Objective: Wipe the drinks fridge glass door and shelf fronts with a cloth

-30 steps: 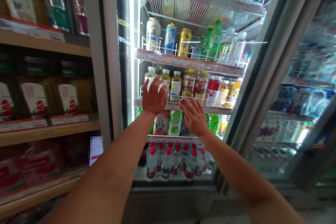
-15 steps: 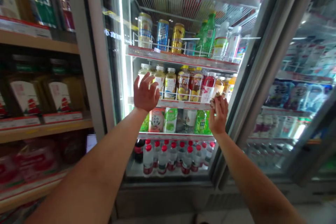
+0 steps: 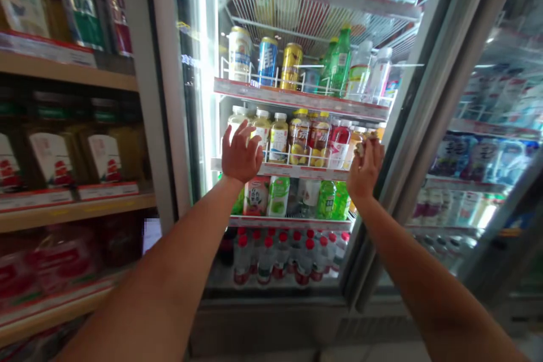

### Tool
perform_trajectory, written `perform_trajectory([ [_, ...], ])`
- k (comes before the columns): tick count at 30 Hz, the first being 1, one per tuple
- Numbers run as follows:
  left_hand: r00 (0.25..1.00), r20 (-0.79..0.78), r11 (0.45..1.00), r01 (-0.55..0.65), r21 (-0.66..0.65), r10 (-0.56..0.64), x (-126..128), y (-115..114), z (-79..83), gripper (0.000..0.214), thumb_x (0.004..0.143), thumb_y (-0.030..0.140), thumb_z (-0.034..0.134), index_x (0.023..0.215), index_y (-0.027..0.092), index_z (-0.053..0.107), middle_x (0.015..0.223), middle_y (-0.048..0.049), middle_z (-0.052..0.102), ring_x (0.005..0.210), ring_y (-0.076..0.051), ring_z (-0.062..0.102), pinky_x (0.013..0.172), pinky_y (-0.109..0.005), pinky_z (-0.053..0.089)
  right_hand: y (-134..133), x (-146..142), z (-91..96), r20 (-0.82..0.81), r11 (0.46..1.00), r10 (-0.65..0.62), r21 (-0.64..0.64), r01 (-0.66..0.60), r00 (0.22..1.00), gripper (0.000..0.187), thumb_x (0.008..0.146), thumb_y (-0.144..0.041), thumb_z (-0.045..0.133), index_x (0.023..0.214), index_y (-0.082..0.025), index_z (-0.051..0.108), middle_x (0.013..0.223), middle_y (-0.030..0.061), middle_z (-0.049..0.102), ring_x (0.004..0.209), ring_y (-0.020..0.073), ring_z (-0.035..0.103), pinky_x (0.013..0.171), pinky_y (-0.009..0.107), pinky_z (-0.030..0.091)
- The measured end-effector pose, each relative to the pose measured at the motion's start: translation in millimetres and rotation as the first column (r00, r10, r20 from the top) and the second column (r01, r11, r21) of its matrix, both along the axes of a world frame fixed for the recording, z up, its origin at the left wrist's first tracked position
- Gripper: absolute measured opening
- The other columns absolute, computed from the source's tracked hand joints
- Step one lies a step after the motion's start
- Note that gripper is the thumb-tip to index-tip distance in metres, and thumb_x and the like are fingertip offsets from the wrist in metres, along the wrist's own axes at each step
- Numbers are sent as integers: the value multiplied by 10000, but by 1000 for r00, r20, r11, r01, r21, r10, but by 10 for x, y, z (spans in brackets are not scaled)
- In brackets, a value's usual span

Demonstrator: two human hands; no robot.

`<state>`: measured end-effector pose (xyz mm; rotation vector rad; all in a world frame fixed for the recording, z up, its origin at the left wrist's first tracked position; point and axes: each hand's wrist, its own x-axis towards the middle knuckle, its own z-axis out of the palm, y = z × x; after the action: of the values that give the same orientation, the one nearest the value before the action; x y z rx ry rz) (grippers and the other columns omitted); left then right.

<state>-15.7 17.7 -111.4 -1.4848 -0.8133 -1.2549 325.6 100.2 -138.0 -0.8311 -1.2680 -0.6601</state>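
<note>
I face an open drinks fridge. My left hand (image 3: 241,153) is raised with fingers spread, open, in front of the pale yellow bottles (image 3: 259,129) at the left of the middle shelf (image 3: 297,171). My right hand (image 3: 365,168) is up at the right end of the same shelf, fingers curled round something small and pale at the fingertips, close to the orange bottles (image 3: 355,139). Between the hands stand a fruit-label bottle (image 3: 299,137) and a red-label bottle (image 3: 339,138).
The open glass door (image 3: 428,102) swings out on the right. Cans (image 3: 266,60) and green bottles (image 3: 339,61) fill the shelf above; red-capped water bottles (image 3: 271,254) stand at the bottom. Wooden shelves (image 3: 72,209) with jars line the left.
My right hand rose from the middle of the shelf edge and moved right to the orange bottles, its fingers curling. My left hand stayed at the pale bottles.
</note>
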Motion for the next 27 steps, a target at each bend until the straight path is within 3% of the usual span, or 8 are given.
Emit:
perform_trajectory([
  [6,998,-40,997,-38,64,40,-17,11,-9,268,973,215,494,1237,254,506,1344,-101,591,1478,-250,373,1242,-571,249,-316,-830,-26,53,998,63,26,-65,997,520,1041,-298,364,1554,-220,391,1603,120,379,1538,304,252,1222,612,306],
  [12,999,-38,1000,-20,9,21,-50,9,-18,410,1032,379,451,1431,284,432,1524,-96,469,1516,-263,296,1247,-577,227,-563,-1728,253,-7,977,151,-152,-150,989,545,1076,-388,270,1598,-234,295,1667,102,250,1571,335,128,1206,670,283],
  [17,996,-90,1000,-26,6,26,-71,-9,2,403,1049,440,443,1421,314,530,1569,-54,448,1520,-284,286,1227,-514,278,-855,-2217,255,136,919,274,-329,-218,952,604,1093,-379,167,1644,-212,-18,1698,77,164,1584,268,82,1214,546,353],
  [19,995,-97,1000,-24,10,25,-67,-25,6,395,1049,382,449,1423,295,541,1543,-54,487,1502,-285,329,1213,-501,297,-945,-2164,226,248,909,339,-334,-248,907,644,1097,-376,186,1627,-191,-130,1698,81,171,1580,207,122,1221,435,372],
  [21,996,-88,1000,-30,9,30,-57,-39,1,424,1033,326,484,1454,281,515,1524,-64,512,1482,-284,369,1196,-494,318,-957,-1935,203,353,927,340,-280,-248,872,675,1097,-392,225,1624,-177,-138,1697,98,171,1570,165,163,1228,365,358],
  [24,997,-74,999,-34,-1,34,-44,-44,-17,481,1002,270,525,1481,279,482,1510,-69,528,1463,-271,403,1185,-483,332,-789,-1381,140,441,988,135,-129,-86,887,628,1089,-403,279,1645,-241,37,1701,87,158,1580,230,121,1272,500,229],
  [27,996,-81,999,-29,-26,27,-48,-34,-21,473,993,232,517,1460,302,503,1495,-42,547,1464,-254,403,1190,-476,325,-497,-851,-12,406,987,-80,-97,130,910,610,1083,-401,297,1641,-243,108,1677,109,242,1572,275,157,1245,590,199],
])
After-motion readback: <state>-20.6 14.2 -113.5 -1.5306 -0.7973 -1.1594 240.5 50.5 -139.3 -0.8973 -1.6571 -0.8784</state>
